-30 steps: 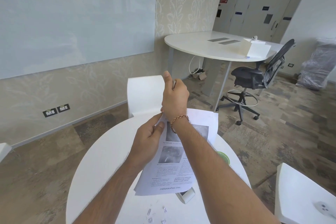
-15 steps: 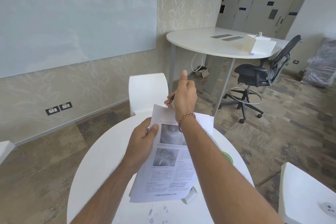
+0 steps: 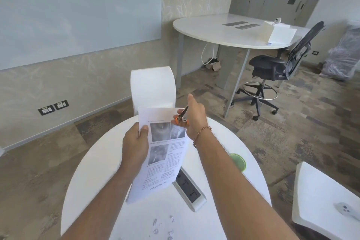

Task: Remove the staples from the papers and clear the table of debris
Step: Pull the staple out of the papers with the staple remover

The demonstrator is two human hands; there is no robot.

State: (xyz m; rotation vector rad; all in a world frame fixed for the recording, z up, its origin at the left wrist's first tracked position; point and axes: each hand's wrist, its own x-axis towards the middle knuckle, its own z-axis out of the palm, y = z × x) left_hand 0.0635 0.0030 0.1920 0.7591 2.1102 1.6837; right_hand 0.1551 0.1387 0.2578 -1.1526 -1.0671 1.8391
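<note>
Above the table (image 3: 93, 171), left hand (image 3: 134, 146) pinches papers' (image 3: 163, 154) left edge.

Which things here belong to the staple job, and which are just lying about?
Job: printed white papers; orange-and-metal staple remover; small bent staple bits; round white table.
Lying about: round green disc; white power strip; black office chair.

Left hand (image 3: 134, 143) gripping printed papers (image 3: 162, 154) above a round white worktop (image 3: 93, 171), right hand (image 3: 195, 121) holding an orange staple remover (image 3: 181, 116) at their top edge, pulled staples (image 3: 162, 227) near the front, white chair (image 3: 153, 85) behind
</note>
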